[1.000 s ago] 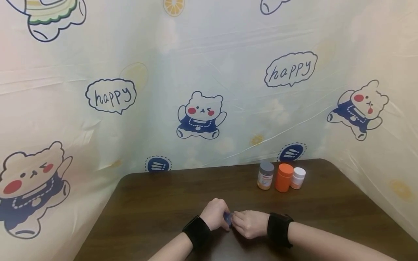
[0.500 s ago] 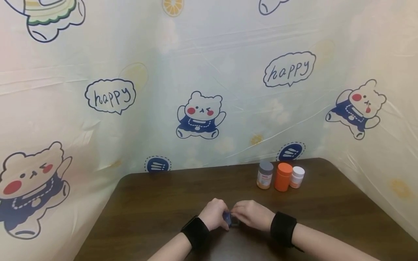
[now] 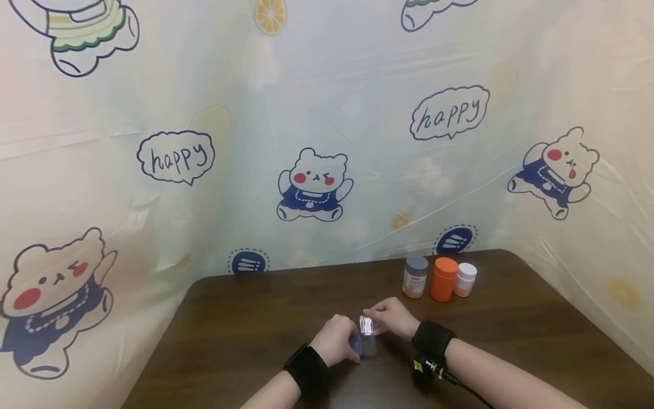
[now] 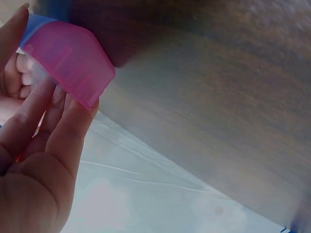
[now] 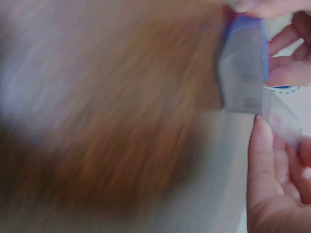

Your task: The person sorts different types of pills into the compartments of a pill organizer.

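In the head view the left hand (image 3: 334, 341) grips the blue side of a small translucent container (image 3: 369, 346), low over the table or resting on it. The right hand (image 3: 395, 318) pinches at its shiny clear lid (image 3: 366, 325), which stands raised. In the left wrist view, the left hand's fingers (image 4: 73, 121) lie against the container's pink end (image 4: 73, 58). The right wrist view has the container's grey section (image 5: 243, 73), with the clear lid (image 5: 283, 119) at the fingers of the right hand (image 5: 277, 189). What lies inside the container cannot be made out.
At the back right of the brown table (image 3: 255, 307) stand a grey-capped bottle (image 3: 415, 276), an orange bottle (image 3: 444, 279) and a white-capped bottle (image 3: 465, 279). A patterned curtain (image 3: 235, 199) hangs behind the table. A cable runs from the right wristband.
The right hand has moved up and away from the table's front, and the shiny lid has come into view, raised. The left hand keeps its grip in nearly the same place.
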Available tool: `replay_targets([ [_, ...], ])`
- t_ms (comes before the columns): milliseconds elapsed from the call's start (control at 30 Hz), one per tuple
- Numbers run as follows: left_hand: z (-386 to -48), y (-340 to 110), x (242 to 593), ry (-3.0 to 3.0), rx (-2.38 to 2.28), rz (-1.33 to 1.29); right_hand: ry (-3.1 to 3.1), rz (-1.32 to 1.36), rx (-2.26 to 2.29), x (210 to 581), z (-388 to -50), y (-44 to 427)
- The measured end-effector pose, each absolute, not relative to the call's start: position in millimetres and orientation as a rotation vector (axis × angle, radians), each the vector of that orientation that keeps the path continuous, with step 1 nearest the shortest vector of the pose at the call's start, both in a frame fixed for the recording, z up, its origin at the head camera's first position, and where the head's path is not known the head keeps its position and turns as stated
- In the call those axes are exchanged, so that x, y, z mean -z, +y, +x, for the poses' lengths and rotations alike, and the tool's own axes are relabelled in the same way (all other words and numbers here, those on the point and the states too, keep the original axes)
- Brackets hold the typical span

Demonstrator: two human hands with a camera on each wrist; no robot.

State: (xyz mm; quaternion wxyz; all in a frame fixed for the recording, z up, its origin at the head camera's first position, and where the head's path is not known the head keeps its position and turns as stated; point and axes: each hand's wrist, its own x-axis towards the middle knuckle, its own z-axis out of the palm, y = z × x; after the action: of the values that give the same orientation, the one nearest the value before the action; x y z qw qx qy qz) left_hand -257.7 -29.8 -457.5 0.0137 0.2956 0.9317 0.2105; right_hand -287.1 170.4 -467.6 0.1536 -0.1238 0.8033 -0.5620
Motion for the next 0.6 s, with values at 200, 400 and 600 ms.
replay_targets([
  [200,-255.8,-28.0,463.8,2.923,-0.574,0.91,2.112,-0.107,1.689,476.1,-290.7,165.9],
  [400,-255.4,-26.6,463.4,2.955,-0.534,0.966,2.04,-0.005,1.699,474.3,-295.4,165.9],
  [600,-255.8,-23.7,455.5,2.941,-0.503,0.987,2.07,-0.045,1.69,457.4,-292.8,179.8],
])
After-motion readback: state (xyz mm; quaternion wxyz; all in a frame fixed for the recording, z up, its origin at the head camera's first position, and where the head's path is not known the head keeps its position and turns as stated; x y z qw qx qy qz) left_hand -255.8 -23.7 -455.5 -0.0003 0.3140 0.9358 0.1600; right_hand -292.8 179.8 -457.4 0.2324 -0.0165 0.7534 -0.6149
